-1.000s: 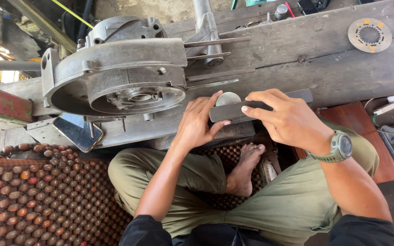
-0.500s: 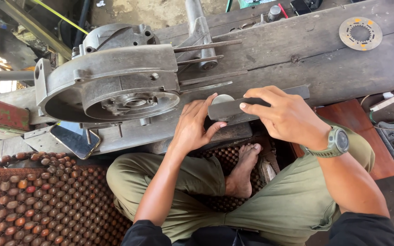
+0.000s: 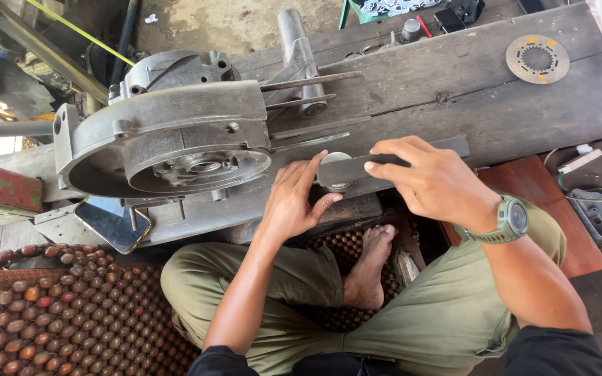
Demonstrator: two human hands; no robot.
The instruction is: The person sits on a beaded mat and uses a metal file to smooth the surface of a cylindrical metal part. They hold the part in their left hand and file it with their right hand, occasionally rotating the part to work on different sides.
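A flat metal bar [image 3: 384, 165] is pinched by the right hand [image 3: 433, 182] over a round metal disc [image 3: 334, 172] on the table [image 3: 454, 90]. The disc is steadied by the open fingers of the left hand [image 3: 294, 202], so a fitting step seems in hand. Careful alignment is judged to be called for next.

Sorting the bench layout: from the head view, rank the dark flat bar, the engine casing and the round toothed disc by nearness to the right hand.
1. Dark flat bar, under the right hand.
2. Round toothed disc, upper right on the plank.
3. Engine casing, far left.
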